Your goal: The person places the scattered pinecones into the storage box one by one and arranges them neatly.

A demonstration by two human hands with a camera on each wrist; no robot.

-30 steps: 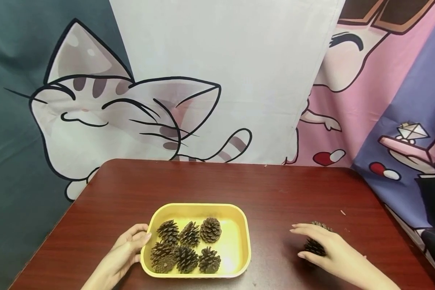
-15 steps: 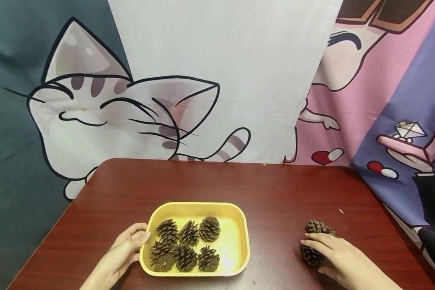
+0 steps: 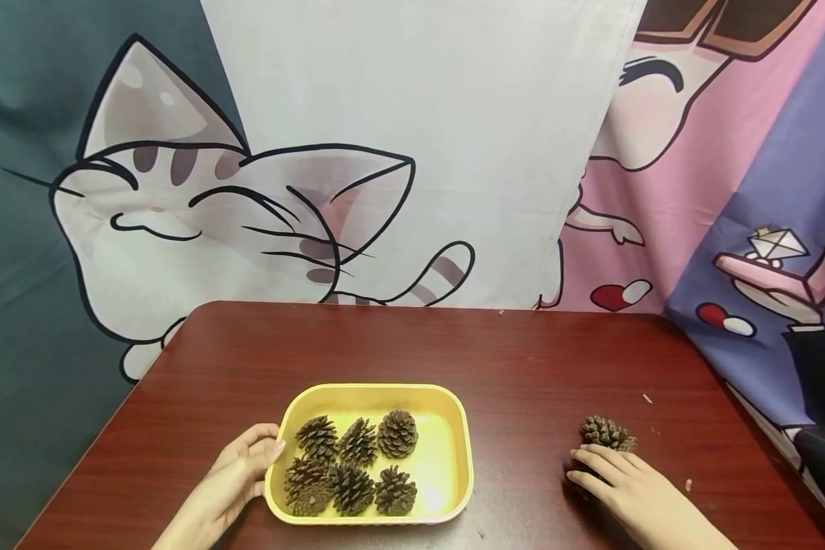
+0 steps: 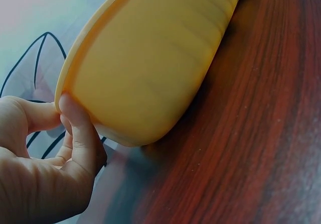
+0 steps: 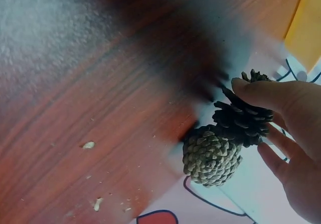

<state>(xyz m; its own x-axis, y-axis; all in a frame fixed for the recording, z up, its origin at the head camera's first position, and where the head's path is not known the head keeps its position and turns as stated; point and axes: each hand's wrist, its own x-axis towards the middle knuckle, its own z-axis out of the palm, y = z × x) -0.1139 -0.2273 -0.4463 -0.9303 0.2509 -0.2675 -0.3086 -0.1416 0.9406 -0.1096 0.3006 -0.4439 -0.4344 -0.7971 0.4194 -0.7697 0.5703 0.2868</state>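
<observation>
My left hand [image 3: 230,481] pinches the rim of a yellow plastic tub [image 3: 447,451] at its left end; in the left wrist view, thumb and fingers meet over the rim [image 4: 75,58]. Several brown pine cones [image 3: 398,434] lie in the tub, mostly toward its left and middle. At the right of the table, my right hand [image 3: 635,489] holds a dark pine cone [image 5: 241,121] between thumb and fingers, mostly hidden under the hand in the head view. Against it sits a lighter pine cone [image 3: 606,433], whose rounded scales [image 5: 211,157] face the right wrist camera.
The reddish-brown wooden table [image 3: 522,367] has rounded far corners. Small pale flakes [image 5: 89,145] lie near the right hand. A printed cartoon cloth [image 3: 454,137] hangs behind the table.
My right hand has drawn back toward me from over the cones, uncovering the lighter one, then its fingers have closed around the dark cone. The left hand and tub stay put.
</observation>
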